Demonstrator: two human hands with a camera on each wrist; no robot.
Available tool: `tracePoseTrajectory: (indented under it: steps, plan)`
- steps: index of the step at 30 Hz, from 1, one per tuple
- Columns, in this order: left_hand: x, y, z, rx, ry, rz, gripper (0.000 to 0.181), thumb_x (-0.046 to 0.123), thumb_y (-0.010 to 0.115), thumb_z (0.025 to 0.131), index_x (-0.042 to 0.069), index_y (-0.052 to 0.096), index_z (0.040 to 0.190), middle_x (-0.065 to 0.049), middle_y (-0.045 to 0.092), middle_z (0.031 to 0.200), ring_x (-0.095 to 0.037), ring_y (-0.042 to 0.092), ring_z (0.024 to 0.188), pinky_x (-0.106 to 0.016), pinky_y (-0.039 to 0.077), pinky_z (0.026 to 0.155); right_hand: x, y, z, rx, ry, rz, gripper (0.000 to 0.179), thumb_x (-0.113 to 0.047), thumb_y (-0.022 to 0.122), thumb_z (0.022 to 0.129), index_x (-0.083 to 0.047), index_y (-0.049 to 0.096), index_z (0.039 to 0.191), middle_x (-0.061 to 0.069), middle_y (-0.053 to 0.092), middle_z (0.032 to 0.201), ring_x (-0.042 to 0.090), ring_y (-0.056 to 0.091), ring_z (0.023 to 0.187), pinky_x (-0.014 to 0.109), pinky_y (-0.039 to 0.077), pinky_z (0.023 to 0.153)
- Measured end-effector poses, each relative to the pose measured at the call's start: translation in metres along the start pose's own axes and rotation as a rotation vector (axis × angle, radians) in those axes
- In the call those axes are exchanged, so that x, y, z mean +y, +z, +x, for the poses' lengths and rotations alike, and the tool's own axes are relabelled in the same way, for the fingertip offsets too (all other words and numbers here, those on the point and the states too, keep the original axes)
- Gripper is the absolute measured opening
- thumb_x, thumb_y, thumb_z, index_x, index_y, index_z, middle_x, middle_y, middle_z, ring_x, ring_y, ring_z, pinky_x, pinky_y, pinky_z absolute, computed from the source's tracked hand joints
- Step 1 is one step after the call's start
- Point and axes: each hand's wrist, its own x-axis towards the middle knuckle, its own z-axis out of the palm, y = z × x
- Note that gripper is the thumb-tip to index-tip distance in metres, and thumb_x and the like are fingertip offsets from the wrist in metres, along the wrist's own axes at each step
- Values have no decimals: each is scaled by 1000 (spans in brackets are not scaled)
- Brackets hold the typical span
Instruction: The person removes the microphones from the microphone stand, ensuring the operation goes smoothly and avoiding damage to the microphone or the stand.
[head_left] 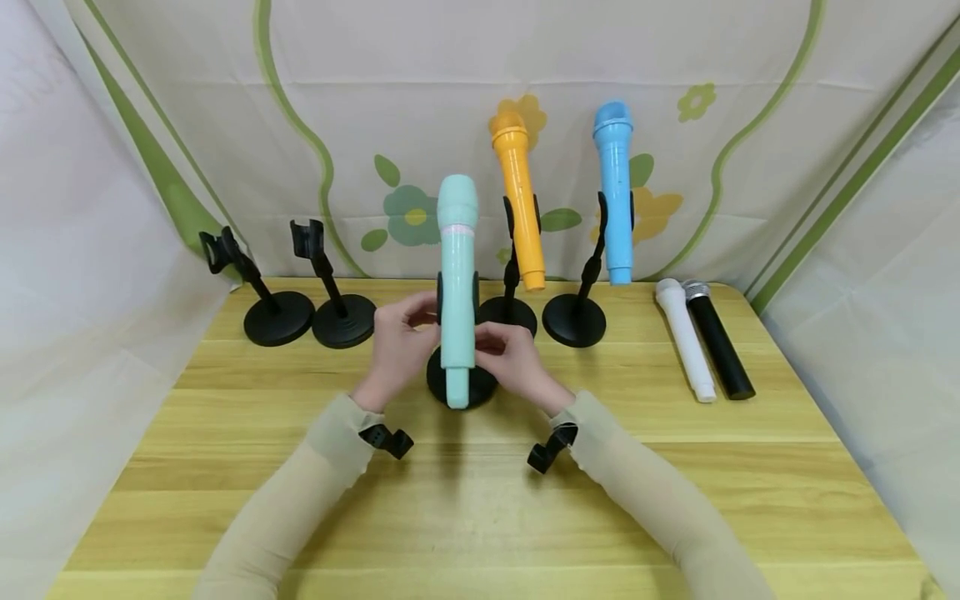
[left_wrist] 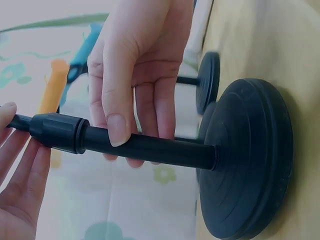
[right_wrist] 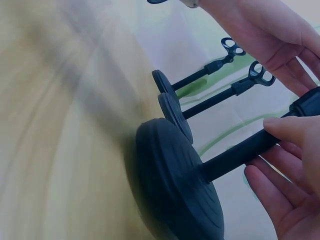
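Because stand (left_wrist: 202, 156) likely needs steadying at two heights, your left hand (head_left: 401, 346) pinches upper rod (left_wrist: 21, 123), right hand (head_left: 516, 361) pinches pole (left_wrist: 170, 151) below collar (left_wrist: 57, 132); mint microphone (head_left: 458, 292) sits in clip (head_left: 439, 298), base (left_wrist: 245, 165) on table (head_left: 450, 525).

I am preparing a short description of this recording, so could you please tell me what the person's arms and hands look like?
The left sleeve and right sleeve are long, plain and pale beige. At the end of each is a small, angular black wrist device. The left hand and right hand are bare, with no gloves.
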Motion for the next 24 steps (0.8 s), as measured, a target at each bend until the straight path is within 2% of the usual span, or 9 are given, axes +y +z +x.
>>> tracePoseTrajectory:
  steps: [2,8,10,14,18,22,24]
  plan:
    - [3,5,-4,-19,23,-8,20,-23,67,83,-14,72,100,-24,73,91,-35,72,81,-45,62,72,0,-5,-7,-13,9,-1,14,2,74,92,2,74,106,13,74,103,25,72,95,34,60,84]
    - [10,19,-12,-79,88,-60,19,-21,72,82,-14,72,100,-24,73,95,-36,72,82,-44,62,70,-3,-21,-30,-49,64,-7,23,7,72,92,7,70,115,19,73,108,31,71,99,36,59,85]
    - [11,24,-14,-94,104,-81,20,-22,72,81,-13,72,100,-24,73,93,-35,72,82,-44,62,69,-5,-26,-37,-58,80,-14,23,10,71,91,10,70,114,21,72,108,32,71,98,35,60,84]
    - [-4,36,-20,-115,127,-113,23,-22,72,80,-12,72,101,-22,73,91,-33,72,79,-44,62,68,-24,-35,-49,-71,88,-10,17,14,69,90,12,69,106,23,72,104,30,72,93,34,60,81]
    - [-16,45,-25,-137,126,-138,24,-19,74,82,-7,74,103,-17,74,92,-28,72,80,-38,62,70,-44,-42,-58,-71,86,-12,11,15,68,89,11,69,100,20,73,99,19,71,88,31,60,79]
    - [-16,50,-27,-153,122,-165,22,-14,76,84,-4,75,104,-13,74,94,-22,72,83,-34,62,72,-44,-47,-64,-69,99,-19,11,17,68,87,10,68,95,16,72,92,11,65,78,26,56,72]
    - [-15,52,-28,-156,122,-173,21,-12,76,84,-3,75,104,-12,74,95,-20,72,83,-34,62,72,-34,-49,-67,-70,96,-19,12,16,69,87,8,69,96,14,72,92,12,64,76,26,55,71]
